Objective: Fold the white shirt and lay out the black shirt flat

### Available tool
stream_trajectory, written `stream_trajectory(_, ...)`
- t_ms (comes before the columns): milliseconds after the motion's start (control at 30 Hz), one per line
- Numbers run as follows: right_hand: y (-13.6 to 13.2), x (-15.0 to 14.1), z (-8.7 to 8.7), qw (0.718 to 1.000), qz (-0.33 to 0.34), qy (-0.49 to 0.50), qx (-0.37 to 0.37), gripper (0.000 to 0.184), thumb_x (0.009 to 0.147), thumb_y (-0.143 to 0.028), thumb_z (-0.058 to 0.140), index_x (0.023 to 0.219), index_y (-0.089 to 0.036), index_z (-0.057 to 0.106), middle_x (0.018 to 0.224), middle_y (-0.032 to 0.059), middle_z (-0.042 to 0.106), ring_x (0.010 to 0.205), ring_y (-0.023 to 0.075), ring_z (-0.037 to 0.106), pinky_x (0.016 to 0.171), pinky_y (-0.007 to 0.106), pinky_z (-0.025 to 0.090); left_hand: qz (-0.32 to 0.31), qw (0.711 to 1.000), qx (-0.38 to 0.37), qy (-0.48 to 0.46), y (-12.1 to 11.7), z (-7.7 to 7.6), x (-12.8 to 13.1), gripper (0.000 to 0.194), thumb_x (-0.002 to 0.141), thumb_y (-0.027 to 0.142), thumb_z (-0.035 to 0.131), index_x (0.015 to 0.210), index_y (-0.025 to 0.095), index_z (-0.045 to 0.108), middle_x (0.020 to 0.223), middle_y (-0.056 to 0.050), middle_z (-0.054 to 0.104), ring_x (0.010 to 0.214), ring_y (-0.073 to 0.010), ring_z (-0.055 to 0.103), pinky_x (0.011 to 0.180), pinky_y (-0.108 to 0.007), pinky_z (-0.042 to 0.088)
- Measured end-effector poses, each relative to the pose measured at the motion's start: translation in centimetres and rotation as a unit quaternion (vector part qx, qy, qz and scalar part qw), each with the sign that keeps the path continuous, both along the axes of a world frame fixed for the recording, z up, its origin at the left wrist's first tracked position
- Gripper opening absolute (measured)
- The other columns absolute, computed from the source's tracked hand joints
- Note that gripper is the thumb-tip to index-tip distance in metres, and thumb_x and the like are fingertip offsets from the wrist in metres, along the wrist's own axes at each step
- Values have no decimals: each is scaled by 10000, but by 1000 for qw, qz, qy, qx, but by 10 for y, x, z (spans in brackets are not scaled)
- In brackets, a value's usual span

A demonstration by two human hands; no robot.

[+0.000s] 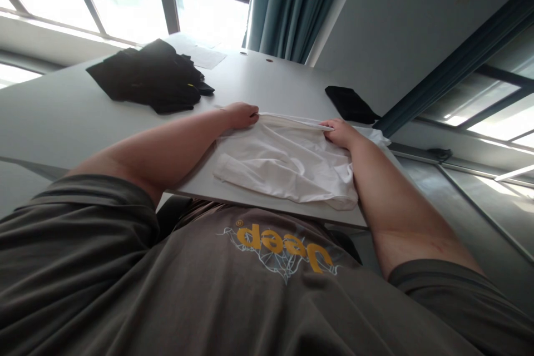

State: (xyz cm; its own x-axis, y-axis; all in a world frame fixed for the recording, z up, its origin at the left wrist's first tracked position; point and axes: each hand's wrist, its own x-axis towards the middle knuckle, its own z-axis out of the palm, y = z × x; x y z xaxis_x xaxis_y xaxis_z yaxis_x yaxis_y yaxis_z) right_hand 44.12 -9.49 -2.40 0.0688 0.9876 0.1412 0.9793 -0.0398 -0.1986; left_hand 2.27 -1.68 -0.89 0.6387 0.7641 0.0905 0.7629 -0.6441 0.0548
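Note:
A white garment point(283, 164) lies crumpled on the grey table point(75, 117) right in front of me. My left hand point(242, 114) grips its far edge at the left, fingers closed on the fabric. My right hand point(342, 132) pinches the same far edge toward the right. The edge is pulled fairly straight between both hands. One sleeve point(233, 173) of the garment points toward the near edge of the table.
A pile of black clothes point(152, 78) sits at the back left of the table. A smaller black folded item point(350, 104) lies at the back right. A sheet of paper point(206, 57) rests near the window. A teal curtain point(292, 5) hangs behind.

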Motion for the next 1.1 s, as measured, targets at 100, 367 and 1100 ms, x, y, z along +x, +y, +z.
stream_trajectory(100,-2,-3,1,1000,-5,0,-6,514,951,-242,695,1438,-171,843,1529,158,736,1429,284,670,1289,354,454,-1,1000,4,2,1,-1,0,445,1149,406,525,1395,174,815,1247,-138,833,1183,-340,777,1002,-336,528)
stream_trajectory(367,-3,-8,2,1000,-7,-6,-21,545,976,-228,668,1496,-150,815,1537,183,723,1419,293,680,1295,355,442,-2,1000,13,27,2,-2,0,459,1176,411,474,1379,163,803,1251,-166,830,1143,-353,786,928,-361,531)
stream_trajectory(1100,-13,-59,19,976,-143,-136,-96,580,1149,-452,487,1641,-224,695,1647,265,585,1466,451,603,1209,591,502,-77,994,76,-8,6,-19,-4,393,1125,326,497,1261,166,829,1525,-180,677,1357,-380,634,1191,-524,487)
